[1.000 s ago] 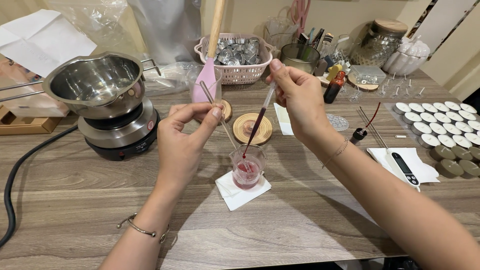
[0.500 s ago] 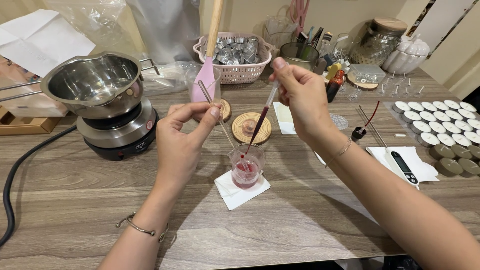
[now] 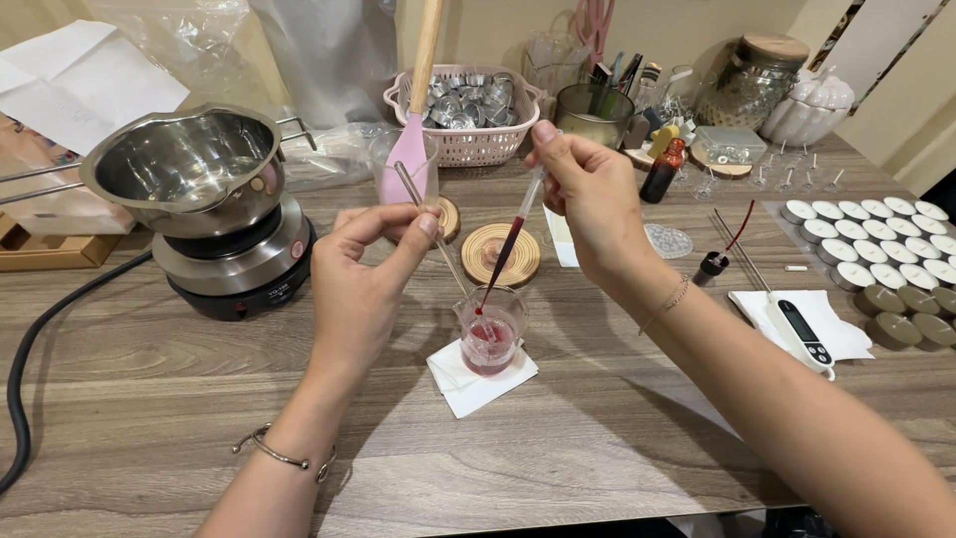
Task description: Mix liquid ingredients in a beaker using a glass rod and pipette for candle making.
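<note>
Right hand (image 3: pixel 588 199) with red-filled dropper (image 3: pixel 508 244), left hand (image 3: pixel 363 284) with glass rod (image 3: pixel 430 229), both in beaker (image 3: pixel 490 334)

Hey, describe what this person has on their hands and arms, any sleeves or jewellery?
Both forearms are bare, with no sleeves and no gloves in view. The left hand has a thin silver-coloured bangle at its wrist. The right hand has a fine chain bracelet at its wrist. No rings or watch show.

I see steel pot (image 3: pixel 184 169) on black hot plate (image 3: pixel 234 267), far left of table (image 3: pixel 149 399). Pink basket (image 3: pixel 466 120) of metal cups at back. Pink spatula (image 3: pixel 410 149) upright in glass. Round wooden coaster (image 3: pixel 503 254) mid-table. Digital thermometer (image 3: pixel 797 329) on white cloth, right. Rows of tealight cups (image 3: pixel 876 234) far right.
</note>
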